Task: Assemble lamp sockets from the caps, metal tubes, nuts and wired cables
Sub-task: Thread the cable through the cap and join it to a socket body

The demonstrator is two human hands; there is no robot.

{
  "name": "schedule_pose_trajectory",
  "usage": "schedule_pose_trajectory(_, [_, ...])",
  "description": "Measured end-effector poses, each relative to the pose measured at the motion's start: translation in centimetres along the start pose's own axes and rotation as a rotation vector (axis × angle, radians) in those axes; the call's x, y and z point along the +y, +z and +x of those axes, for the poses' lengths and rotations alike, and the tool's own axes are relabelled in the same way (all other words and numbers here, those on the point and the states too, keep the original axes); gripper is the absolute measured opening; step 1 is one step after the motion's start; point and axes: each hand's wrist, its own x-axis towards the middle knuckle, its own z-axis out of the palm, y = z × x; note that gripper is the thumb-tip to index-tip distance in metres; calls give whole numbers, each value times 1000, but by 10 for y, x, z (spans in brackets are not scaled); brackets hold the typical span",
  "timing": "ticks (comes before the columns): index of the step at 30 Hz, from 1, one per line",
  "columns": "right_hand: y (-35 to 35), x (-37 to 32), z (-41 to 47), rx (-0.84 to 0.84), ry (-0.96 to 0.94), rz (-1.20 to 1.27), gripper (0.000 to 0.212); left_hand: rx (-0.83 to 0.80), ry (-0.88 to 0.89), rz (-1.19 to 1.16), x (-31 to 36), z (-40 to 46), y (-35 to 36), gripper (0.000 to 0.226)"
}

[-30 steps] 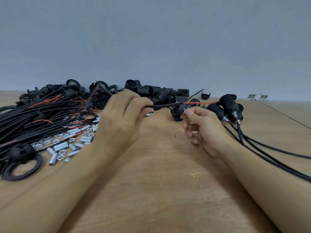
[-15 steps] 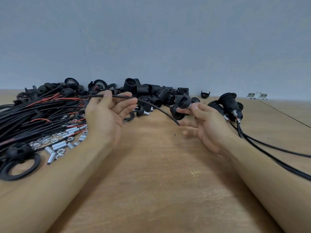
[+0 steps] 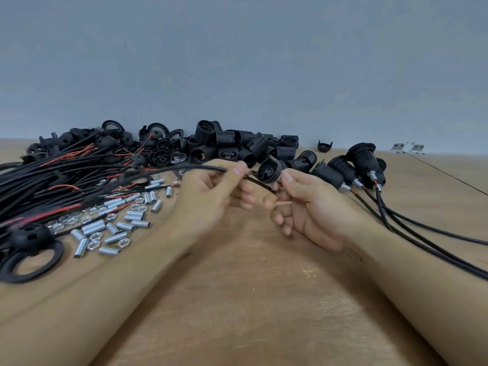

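— Over the middle of the wooden table, near its far edge: we have both hands up off the surface. Left hand pinches a black cable between thumb and forefinger, the other fingers loosely curled beneath.

— And our right?

— Right hand grips a black cap between thumb and fingertips, hollow side turned toward us. The cable's free end runs down past the cap to the right fingers; whether it has entered the cap's hole we cannot tell.

— Where does the cable come from?

— It arcs back left into the bundle of wired cables lying along the table's left edge, black with red leads showing.

— Loose parts?

— Metal tubes and nuts scattered just beside the bundle, by our left forearm. A black ring with a domed cap just behind it at the near left. Pile of black threaded socket bodies along the far edge, against the grey wall.

— Finished pieces?

— Assembled sockets lie right of our right hand, their cables trailing off toward the right edge. One lone cap sits at the far edge, apart. Two small pale metal pieces at the far right corner, too small to identify.
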Motion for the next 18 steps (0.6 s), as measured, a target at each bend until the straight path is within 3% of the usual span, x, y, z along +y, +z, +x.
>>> schedule_pose_trajectory(5, [-11, 0, 2, 12, -12, -51, 24, 194, 197, -118, 16, 11, -19, 28])
schedule_pose_trajectory(18, [-11, 3, 4, -48, -36, -83, 20, 11, 154, 8, 8, -1, -5, 26])
